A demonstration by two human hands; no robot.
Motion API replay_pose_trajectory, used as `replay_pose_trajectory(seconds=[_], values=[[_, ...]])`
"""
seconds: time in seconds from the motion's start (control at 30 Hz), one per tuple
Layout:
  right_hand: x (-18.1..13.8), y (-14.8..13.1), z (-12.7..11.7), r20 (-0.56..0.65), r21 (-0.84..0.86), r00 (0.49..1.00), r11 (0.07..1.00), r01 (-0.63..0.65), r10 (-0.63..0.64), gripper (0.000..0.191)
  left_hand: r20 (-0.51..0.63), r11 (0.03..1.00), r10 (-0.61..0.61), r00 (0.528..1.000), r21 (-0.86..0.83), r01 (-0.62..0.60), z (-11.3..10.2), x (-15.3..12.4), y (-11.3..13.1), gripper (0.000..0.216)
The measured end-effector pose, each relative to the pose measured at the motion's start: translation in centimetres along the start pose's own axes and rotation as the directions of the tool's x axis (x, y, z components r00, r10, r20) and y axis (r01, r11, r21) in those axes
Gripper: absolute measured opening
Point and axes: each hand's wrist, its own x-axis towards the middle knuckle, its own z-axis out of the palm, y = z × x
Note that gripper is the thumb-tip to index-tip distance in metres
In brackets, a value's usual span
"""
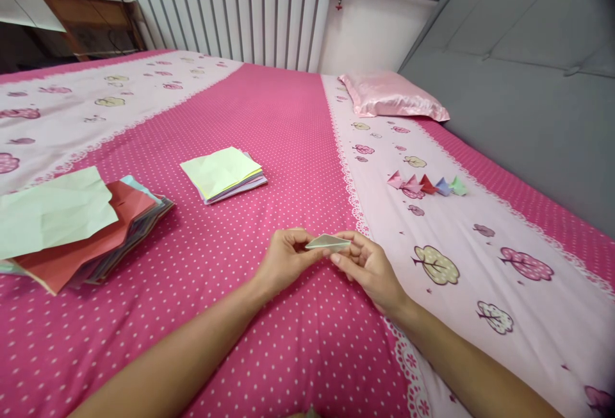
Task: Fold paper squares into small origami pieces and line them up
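A small folded piece of pale green paper (328, 242) is held just above the pink dotted bedsheet (269, 117). My left hand (284, 259) pinches its left end with closed fingers. My right hand (366, 265) grips its right end, fingers curled under it. To the right, a row of several small folded paper shapes (426, 184) in pink, red, purple and green lies on the pale patterned strip of the sheet.
A neat stack of coloured paper squares (223, 174) lies ahead on the left. A larger messy pile of paper sheets (72, 225) lies at the far left. A pink pillow (391, 94) rests by the grey headboard (528, 72). A white radiator (230, 11) lines the wall.
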Motion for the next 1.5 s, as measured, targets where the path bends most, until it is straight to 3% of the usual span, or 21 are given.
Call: replay_pose_trajectory(seconds=[0.1, 0.17, 0.53, 0.83, 1.17, 1.27, 1.5], values=[[-0.2, 0.0, -0.1, -0.018, -0.02, 1.0, 1.0, 0.011, -0.011, 0.033, -0.032, 0.979, 0.092, 0.995, 0.186, -0.084, -0.1, -0.1, -0.2, 0.018], [-0.2, 0.0, -0.1, -0.006, 0.0, 1.0, 1.0, 0.001, -0.001, 0.027, -0.009, 0.977, 0.075, 0.997, 0.2, -0.072, -0.1, -0.2, -0.3, 0.016], [0.1, 0.3, -0.2, -0.131, 0.08, 0.977, 0.98, 0.181, -0.17, 0.011, 0.009, 0.985, -0.001, 1.0, -0.174, 0.002, 0.6, -0.6, 0.7, 0.016], [0.0, 0.3, -0.2, -0.105, 0.054, 0.971, 0.974, 0.221, -0.214, 0.013, -0.02, 0.991, 0.013, 1.0, -0.13, -0.016, 0.3, -0.6, 0.6, 0.016], [-0.2, -0.3, -0.2, -0.131, -0.162, 0.949, 0.951, 0.265, -0.287, 0.005, -0.057, 0.99, 0.055, 0.997, -0.125, -0.061, 0.4, -0.5, 0.8, 0.011], [-0.4, -0.5, 0.0, -0.127, -0.178, 0.943, 0.942, 0.284, -0.308, 0.006, -0.058, 0.989, 0.014, 0.998, -0.144, -0.022, 0.5, -0.6, 0.8, 0.012], [-0.7, -0.5, 0.5, -0.159, -0.046, 0.971, 0.983, 0.176, -0.181, 0.004, -0.044, 0.973, -0.072, 0.996, -0.221, 0.061, 0.7, -0.6, 0.6, 0.017]])
